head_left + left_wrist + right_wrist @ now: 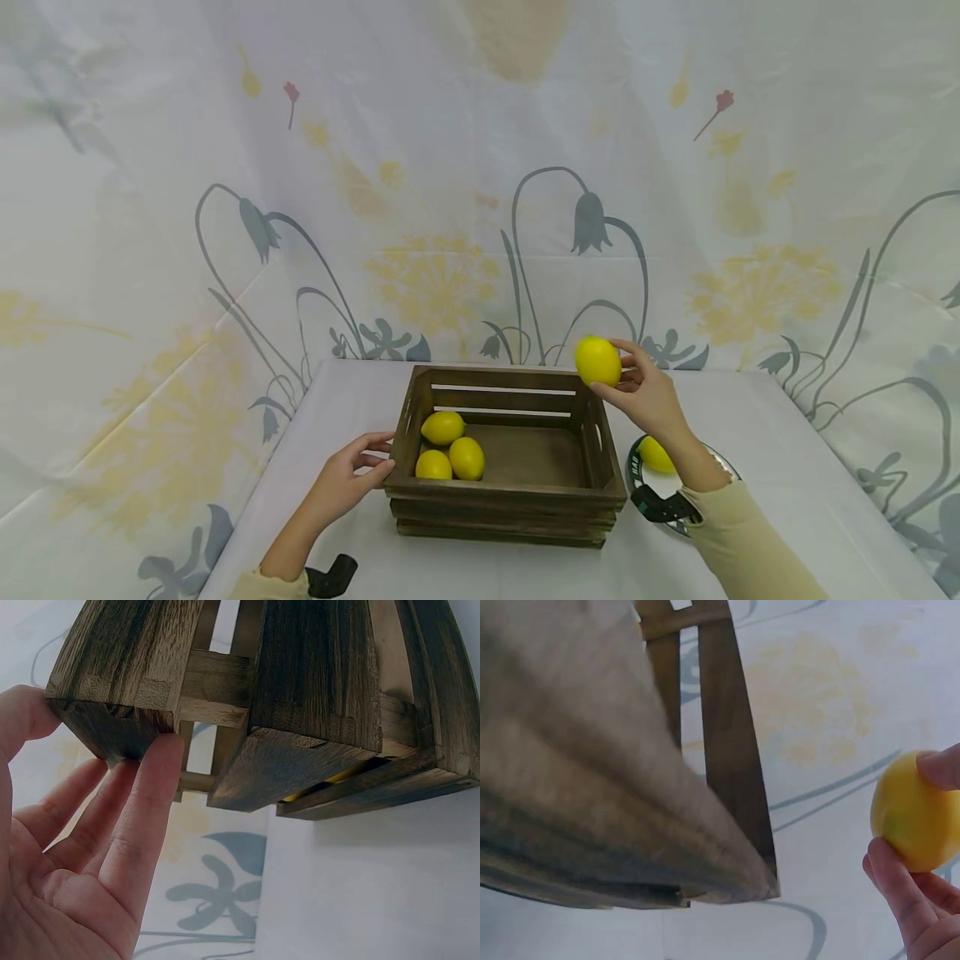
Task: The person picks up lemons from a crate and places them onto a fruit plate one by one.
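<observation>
A slatted dark wooden crate point(506, 492) stands mid-table with three yellow lemons point(467, 458) grouped at its left end. Above the crate's far right corner, my right hand point(647, 400) pinches another lemon point(597, 362) between thumb and fingertips; the right wrist view shows this lemon point(915, 814) at its right edge, clear of the wood. My left hand point(348, 475) touches the crate's left end. Close up in the left wrist view, the thumb and fingertips of that hand point(90, 847) rest against the crate's corner point(120, 697), the fingers mostly straight.
Right of the crate, a round plate with a dark patterned rim point(637, 475) bears a lemon point(656, 455), partly hidden by my right forearm. A white cloth covers the table point(352, 392). Behind it hangs a flower-printed curtain point(450, 208).
</observation>
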A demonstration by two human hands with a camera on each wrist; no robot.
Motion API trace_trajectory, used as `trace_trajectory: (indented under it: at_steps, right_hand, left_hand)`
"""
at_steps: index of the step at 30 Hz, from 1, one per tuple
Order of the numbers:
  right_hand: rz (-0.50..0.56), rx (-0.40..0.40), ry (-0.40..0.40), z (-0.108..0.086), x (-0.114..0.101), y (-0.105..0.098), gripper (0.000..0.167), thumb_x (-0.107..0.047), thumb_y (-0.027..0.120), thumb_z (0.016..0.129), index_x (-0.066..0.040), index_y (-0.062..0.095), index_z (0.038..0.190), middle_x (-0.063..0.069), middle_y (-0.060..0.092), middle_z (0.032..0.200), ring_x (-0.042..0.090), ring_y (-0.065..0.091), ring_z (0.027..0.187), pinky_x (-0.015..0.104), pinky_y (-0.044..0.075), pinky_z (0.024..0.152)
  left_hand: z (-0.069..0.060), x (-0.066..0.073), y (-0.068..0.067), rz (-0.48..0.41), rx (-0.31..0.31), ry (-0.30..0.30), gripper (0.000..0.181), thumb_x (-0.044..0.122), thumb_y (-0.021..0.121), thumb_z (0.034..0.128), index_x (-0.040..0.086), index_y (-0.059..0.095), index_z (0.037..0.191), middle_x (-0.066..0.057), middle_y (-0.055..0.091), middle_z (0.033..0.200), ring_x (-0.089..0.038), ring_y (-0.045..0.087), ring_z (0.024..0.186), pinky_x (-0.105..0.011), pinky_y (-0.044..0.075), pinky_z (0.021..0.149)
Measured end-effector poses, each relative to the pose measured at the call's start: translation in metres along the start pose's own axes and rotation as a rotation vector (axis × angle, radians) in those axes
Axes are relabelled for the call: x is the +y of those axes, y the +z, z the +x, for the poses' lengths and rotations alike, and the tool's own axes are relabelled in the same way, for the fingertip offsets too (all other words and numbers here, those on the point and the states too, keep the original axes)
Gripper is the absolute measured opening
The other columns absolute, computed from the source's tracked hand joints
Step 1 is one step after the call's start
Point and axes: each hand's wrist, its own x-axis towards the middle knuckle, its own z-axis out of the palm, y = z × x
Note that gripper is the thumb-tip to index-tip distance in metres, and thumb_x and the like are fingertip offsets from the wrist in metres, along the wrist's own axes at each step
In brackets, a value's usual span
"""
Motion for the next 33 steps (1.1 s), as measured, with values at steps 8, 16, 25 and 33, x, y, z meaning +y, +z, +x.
trace_trajectory:
  at_steps: [8, 16, 25, 33]
  right_hand:
    - [-0.017, -0.013, 0.066, -0.009, 0.007, -0.010, 0.065, -0.018, 0.074, 0.080, -0.007, 0.042, 0.135, 0.020, 0.052, 0.109, 0.032, 0.060, 0.090, 0.021, 0.051, 0.072]
    - [-0.051, 0.011, 0.080, -0.020, 0.015, -0.018, 0.063, -0.016, 0.073, 0.081, -0.006, 0.042, 0.135, 0.019, 0.053, 0.107, 0.022, 0.061, 0.085, 0.016, 0.049, 0.067]
    - [-0.093, 0.041, 0.125, -0.034, 0.029, -0.021, 0.062, -0.015, 0.074, 0.080, -0.004, 0.042, 0.133, 0.022, 0.056, 0.103, 0.028, 0.061, 0.082, 0.016, 0.048, 0.064]
    - [-0.123, 0.069, 0.168, -0.048, 0.042, -0.026, 0.063, -0.018, 0.074, 0.081, -0.005, 0.042, 0.134, 0.022, 0.055, 0.104, 0.026, 0.061, 0.082, 0.014, 0.047, 0.064]
  left_hand:
    - [0.000, 0.000, 0.000, 0.001, -0.001, 0.000, 0.042, 0.015, 0.064, 0.0886, 0.003, 0.053, 0.127, -0.015, 0.058, 0.113, -0.028, 0.060, 0.096, -0.024, 0.053, 0.064]
    - [-0.001, 0.001, 0.000, -0.009, -0.001, 0.003, 0.042, 0.015, 0.064, 0.0887, 0.003, 0.052, 0.128, -0.016, 0.058, 0.113, -0.028, 0.060, 0.096, -0.024, 0.053, 0.064]
    - [0.000, -0.001, 0.000, -0.013, 0.004, -0.004, 0.043, 0.014, 0.065, 0.0885, 0.003, 0.053, 0.128, -0.015, 0.058, 0.114, -0.027, 0.060, 0.096, -0.025, 0.054, 0.064]
    - [0.000, -0.001, 0.000, -0.020, -0.009, 0.023, 0.043, 0.015, 0.064, 0.0888, 0.002, 0.052, 0.128, -0.017, 0.058, 0.114, -0.029, 0.060, 0.096, -0.025, 0.054, 0.064]
